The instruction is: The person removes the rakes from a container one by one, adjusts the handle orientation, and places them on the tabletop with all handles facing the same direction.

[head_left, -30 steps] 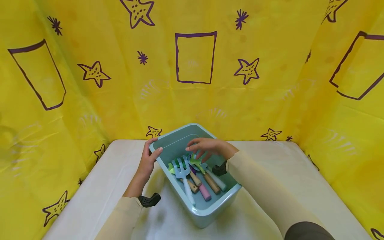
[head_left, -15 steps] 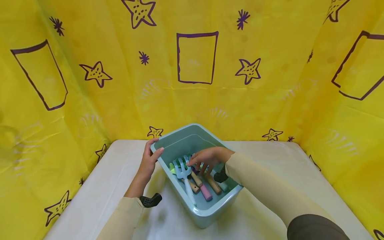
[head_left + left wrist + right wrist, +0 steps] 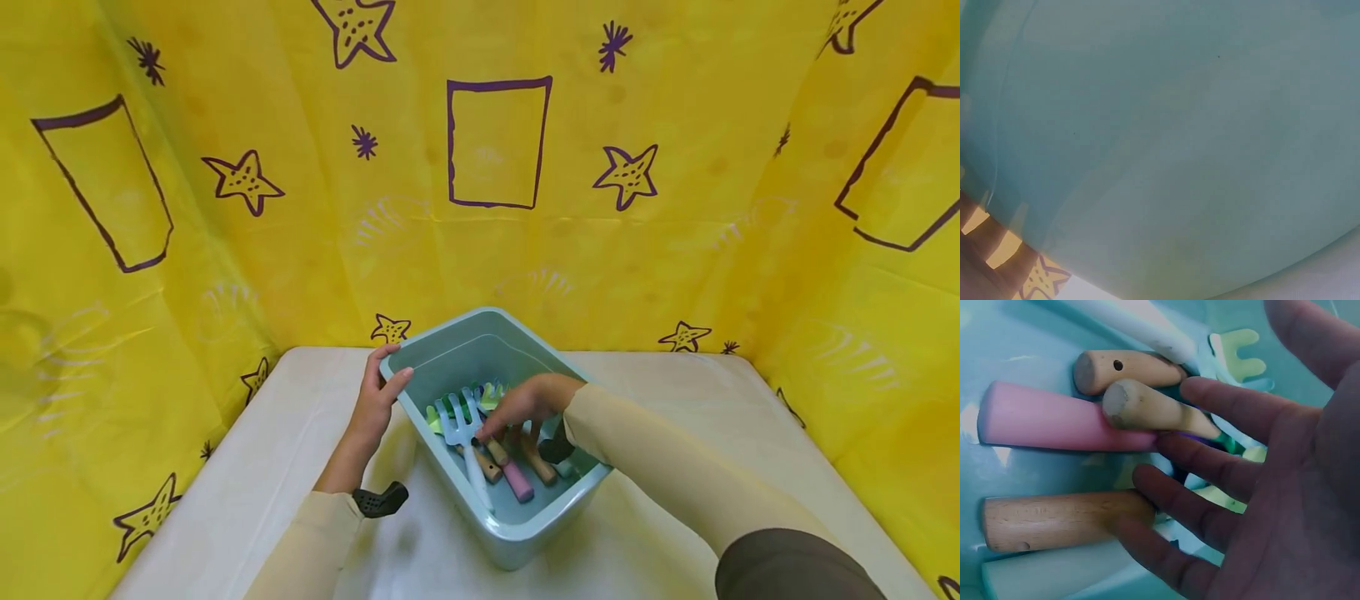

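Observation:
A pale teal plastic bin (image 3: 465, 354) stands angled on the white surface. My left hand (image 3: 372, 404) grips its left rim, thumb over the edge. The left wrist view is mostly filled by the bin's wall (image 3: 1172, 144), with fingers (image 3: 979, 262) at the lower left. Inside the bin lie small garden tools, among them a light blue hand fork (image 3: 461, 431) on top. My right hand (image 3: 534, 400) reaches in over them with fingers spread. Its fingertips are right at a brown wooden handle (image 3: 1060, 522), a pink handle (image 3: 1041, 415) and a paler wooden handle (image 3: 1147, 406).
A wooden handle with a hole (image 3: 1129, 370) and a pale green handle (image 3: 1054, 575) lie among the tools. Yellow sheeting (image 3: 487, 258) with purple star drawings walls in the white table (image 3: 675, 417) at the back and sides.
My right hand has come down from above the bin's middle to the handles among the tools. My left hand keeps its grip on the rim.

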### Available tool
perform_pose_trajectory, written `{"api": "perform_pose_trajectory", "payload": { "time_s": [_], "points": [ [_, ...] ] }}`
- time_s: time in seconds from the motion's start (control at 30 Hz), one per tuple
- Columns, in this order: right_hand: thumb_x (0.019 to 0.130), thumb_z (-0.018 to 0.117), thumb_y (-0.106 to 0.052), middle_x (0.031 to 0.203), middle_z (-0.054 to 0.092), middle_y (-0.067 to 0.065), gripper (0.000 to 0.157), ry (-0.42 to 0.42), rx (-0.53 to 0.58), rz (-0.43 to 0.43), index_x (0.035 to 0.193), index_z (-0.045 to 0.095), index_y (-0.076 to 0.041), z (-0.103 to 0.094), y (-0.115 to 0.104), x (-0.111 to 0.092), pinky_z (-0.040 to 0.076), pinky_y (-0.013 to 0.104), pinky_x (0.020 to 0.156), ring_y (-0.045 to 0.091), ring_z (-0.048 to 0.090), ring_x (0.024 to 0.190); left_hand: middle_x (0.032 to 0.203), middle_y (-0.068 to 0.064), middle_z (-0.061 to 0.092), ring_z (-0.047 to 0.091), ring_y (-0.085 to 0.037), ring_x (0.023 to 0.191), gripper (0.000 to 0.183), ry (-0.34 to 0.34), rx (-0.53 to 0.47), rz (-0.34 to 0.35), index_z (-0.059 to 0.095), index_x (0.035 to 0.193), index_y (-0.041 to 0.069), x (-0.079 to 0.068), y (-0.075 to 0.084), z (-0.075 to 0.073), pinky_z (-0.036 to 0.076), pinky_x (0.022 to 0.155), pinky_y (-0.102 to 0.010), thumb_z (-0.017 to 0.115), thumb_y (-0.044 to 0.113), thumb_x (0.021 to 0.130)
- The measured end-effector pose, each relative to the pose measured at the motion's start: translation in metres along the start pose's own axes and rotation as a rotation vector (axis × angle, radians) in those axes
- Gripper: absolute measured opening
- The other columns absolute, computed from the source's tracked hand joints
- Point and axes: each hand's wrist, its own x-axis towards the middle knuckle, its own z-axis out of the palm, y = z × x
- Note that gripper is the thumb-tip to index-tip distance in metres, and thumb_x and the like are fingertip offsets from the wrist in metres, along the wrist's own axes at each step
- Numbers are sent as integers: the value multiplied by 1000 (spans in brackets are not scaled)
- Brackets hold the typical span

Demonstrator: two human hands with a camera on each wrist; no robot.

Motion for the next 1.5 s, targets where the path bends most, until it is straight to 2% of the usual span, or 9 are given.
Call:
{"api": "perform_pose_trajectory", "payload": {
  "time_s": [0.13,0.2,0.4,0.6,0.73,0.9,1.17,1.5],
  "points": [
    [90,64,-48,117,60,5,47,-6,-109,13,120,62,-12,2,1,-2,41,52,100,26,51,116,144,-11,33,38,-34,126,52,-9,-4,-1,31,141,19,0,1,2,37,103,-55,56,31,98],
    [91,63,-47,117,59,6,46,-4,-116,8,120,62,-11,2,0,-3,41,51,100,27,52,115,144,-12,33,38,-34,126,52,-7,-4,-4,31,142,18,0,2,3,37,103,-55,55,30,98],
    [93,63,-38,114,56,12,42,18,-24,5,112,66,0,3,-2,-4,47,46,95,30,57,106,146,-14,31,37,-35,127,52,-13,-12,-26,29,144,16,-2,6,2,36,104,-55,53,26,99],
    [92,66,-30,109,59,16,32,21,20,43,108,68,-3,2,-2,-4,53,44,85,34,63,91,145,-20,30,36,-38,127,51,-28,-22,-35,27,144,8,-12,30,4,33,105,-58,50,19,99],
    [93,64,-23,100,61,12,26,48,5,-57,108,69,-1,0,-1,-4,54,40,80,26,59,81,145,-21,31,37,-37,126,51,-26,-17,-36,27,143,6,-16,37,6,32,105,-58,50,19,100],
    [91,61,-2,94,63,8,19,119,24,-190,109,68,1,-3,0,-3,52,38,76,19,54,71,143,-24,33,39,-37,124,50,-21,-33,-25,27,143,4,-15,36,6,34,104,-57,49,15,100],
    [89,61,2,98,67,9,21,183,70,-234,109,70,2,-4,-1,-5,51,42,83,19,56,70,143,-23,32,38,-37,124,49,-17,-31,-27,28,143,5,-14,37,6,33,104,-58,49,15,100],
    [90,60,4,103,67,13,25,202,139,-341,113,68,6,-11,-4,-14,46,26,64,17,52,69,143,-24,32,38,-38,124,50,-14,-41,-19,27,143,5,-15,36,6,33,104,-58,50,15,99]
  ]
}}
